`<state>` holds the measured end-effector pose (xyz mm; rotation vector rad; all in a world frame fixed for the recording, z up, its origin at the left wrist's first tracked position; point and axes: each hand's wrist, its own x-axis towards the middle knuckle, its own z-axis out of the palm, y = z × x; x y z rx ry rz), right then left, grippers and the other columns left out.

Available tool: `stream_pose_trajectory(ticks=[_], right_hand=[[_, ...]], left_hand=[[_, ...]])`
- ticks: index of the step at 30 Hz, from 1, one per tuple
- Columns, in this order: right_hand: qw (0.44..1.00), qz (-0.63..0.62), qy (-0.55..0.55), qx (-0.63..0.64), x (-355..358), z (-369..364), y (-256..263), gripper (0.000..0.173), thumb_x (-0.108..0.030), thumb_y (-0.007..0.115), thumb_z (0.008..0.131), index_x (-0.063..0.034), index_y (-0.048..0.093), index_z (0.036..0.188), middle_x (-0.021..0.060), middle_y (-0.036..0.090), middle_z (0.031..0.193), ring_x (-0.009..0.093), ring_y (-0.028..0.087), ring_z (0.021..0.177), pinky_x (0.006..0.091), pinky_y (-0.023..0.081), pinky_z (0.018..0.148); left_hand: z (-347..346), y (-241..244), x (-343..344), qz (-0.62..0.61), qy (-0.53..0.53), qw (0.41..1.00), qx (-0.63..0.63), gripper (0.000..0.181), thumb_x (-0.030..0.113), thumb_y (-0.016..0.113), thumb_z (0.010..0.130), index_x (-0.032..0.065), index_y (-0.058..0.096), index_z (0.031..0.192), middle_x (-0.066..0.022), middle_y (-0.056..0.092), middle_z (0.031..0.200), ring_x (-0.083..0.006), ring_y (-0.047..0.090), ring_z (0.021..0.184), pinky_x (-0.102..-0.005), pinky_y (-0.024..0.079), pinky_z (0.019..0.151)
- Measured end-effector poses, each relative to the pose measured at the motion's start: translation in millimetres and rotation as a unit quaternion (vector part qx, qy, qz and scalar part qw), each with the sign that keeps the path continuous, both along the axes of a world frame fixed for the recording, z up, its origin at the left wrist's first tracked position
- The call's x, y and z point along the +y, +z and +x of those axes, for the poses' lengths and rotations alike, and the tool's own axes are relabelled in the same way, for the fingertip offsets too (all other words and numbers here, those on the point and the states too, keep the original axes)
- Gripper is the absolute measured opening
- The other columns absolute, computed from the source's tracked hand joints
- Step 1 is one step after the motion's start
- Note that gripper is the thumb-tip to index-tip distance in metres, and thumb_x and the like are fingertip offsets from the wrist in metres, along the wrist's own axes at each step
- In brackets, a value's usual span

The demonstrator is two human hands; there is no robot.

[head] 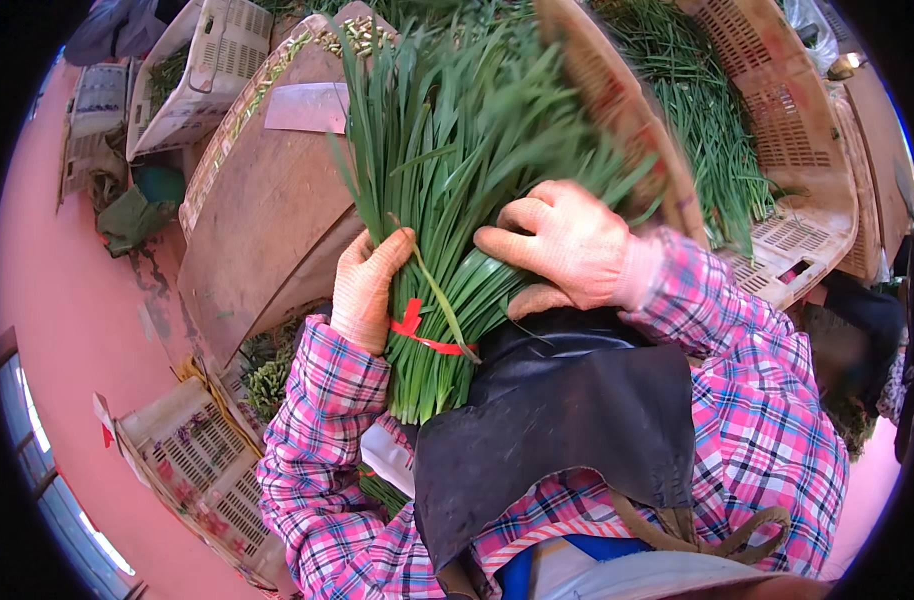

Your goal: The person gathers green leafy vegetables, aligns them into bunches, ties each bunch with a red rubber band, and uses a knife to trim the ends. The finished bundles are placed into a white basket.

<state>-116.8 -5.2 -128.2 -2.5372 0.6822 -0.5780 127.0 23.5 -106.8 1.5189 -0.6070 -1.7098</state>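
Observation:
A large bundle of long green leafy stalks, apparently garlic chives [457, 172], lies across my lap, with a red tape band [434, 343] around it near the cut ends. My left hand [371, 281], in an orange-white knit glove, grips the bundle's left edge above the band, its thumb across the leaves. My right hand [566, 247], gloved alike, is at the right side of the leaves with fingers spread and bent; whether it pinches any leaves I cannot tell. A yellowed leaf [438, 296] hangs over the front of the bundle. The leaf tips at the upper right are blurred.
A wooden board [254, 202] with a broad metal blade [307, 106] and cut stalk ends [356, 36] is at the upper left. Plastic crates [783, 105] with loose greens [701, 112] stand at the right, another crate [202, 450] at lower left. A person [866, 330] is at the far right.

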Motion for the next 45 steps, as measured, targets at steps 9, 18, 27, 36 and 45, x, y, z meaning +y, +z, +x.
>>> stream_pose_trajectory(ticks=[9,18,27,36,45], right_hand=[[0.999,-0.001,0.007,-0.054,-15,-10,10,0.041,-0.035,0.065,0.077,-0.0029,0.058,0.102,0.0122,0.059,0.09,0.03,0.058,0.082,0.0386,0.048,0.071],[0.983,-0.053,-0.12,-0.132,-98,11,15,0.018,-0.023,0.062,0.078,-0.0078,0.066,0.087,0.0122,0.064,0.077,0.031,0.063,0.072,0.038,0.052,0.066],[0.974,-0.093,-0.153,-0.141,-112,19,2,0.013,-0.019,0.059,0.073,-0.0066,0.063,0.072,0.009,0.063,0.075,0.028,0.063,0.071,0.0366,0.052,0.065],[0.954,-0.21,-0.176,-0.121,-79,-28,42,0.029,-0.027,0.065,0.071,-0.0075,0.064,0.093,0.0106,0.064,0.089,0.03,0.061,0.085,0.0386,0.049,0.077],[0.984,-0.117,-0.025,-0.131,-6,4,2,0.058,-0.054,0.067,0.063,-0.0076,0.057,0.097,0.0078,0.057,0.088,0.028,0.054,0.089,0.0423,0.042,0.082]], left_hand=[[-10,12,-1,0.016,0.01,1.0,0.002,0.025,0.012,0.059,0.086,-0.0004,0.055,0.107,-0.0035,0.06,0.093,-0.0112,0.058,0.08,-0.025,0.049,0.073],[-15,8,3,-0.01,-0.005,1.0,0.026,0.025,0.009,0.061,0.085,0.0,0.057,0.108,-0.0024,0.061,0.094,-0.0096,0.056,0.081,-0.0242,0.048,0.075],[-6,-2,5,-0.021,-0.016,0.999,0.032,0.025,0.008,0.061,0.085,0.0002,0.058,0.108,-0.0021,0.061,0.095,-0.0098,0.056,0.083,-0.0247,0.047,0.076],[-12,-5,-9,-0.046,-0.092,0.986,-0.129,0.033,0.015,0.059,0.085,-0.005,0.054,0.11,-0.007,0.059,0.101,-0.0144,0.054,0.094,-0.0277,0.043,0.085],[-5,25,-20,-0.041,-0.161,0.985,-0.049,0.04,0.019,0.057,0.088,-0.0029,0.046,0.12,-0.0099,0.058,0.111,-0.0193,0.059,0.095,-0.0329,0.049,0.082]])
